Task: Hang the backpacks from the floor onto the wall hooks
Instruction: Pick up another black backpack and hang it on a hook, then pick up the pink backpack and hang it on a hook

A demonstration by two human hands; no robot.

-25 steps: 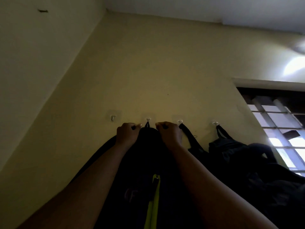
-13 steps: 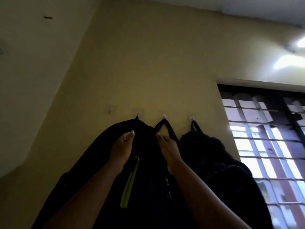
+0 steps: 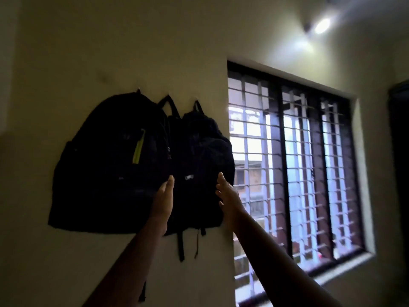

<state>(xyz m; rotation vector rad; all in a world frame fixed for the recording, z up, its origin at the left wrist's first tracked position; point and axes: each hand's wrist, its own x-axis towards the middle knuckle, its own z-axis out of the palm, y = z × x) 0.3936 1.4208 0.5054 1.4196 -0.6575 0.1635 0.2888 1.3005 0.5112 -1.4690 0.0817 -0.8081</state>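
Observation:
Three dark backpacks hang side by side from small wall hooks. The left backpack (image 3: 106, 165) is the widest and has a yellow-green stripe. A middle backpack (image 3: 174, 129) is mostly hidden between the others. The right backpack (image 3: 205, 151) hangs by its top loop. My left hand (image 3: 163, 198) is stretched out flat, fingers straight, in front of the seam between the left and right packs. Beside the right pack's lower edge, my right hand (image 3: 225, 191) is also flat with fingers apart. Neither hand grips anything.
A barred window (image 3: 294, 165) with a dark frame fills the wall right of the backpacks. A ceiling lamp (image 3: 321, 25) glows at the top right. A dark doorway edge (image 3: 398, 173) is at the far right.
Both hands have let go of the left backpack's top and dropped lower, now flat. The view has pulled back and swung right, showing all the bags hanging.

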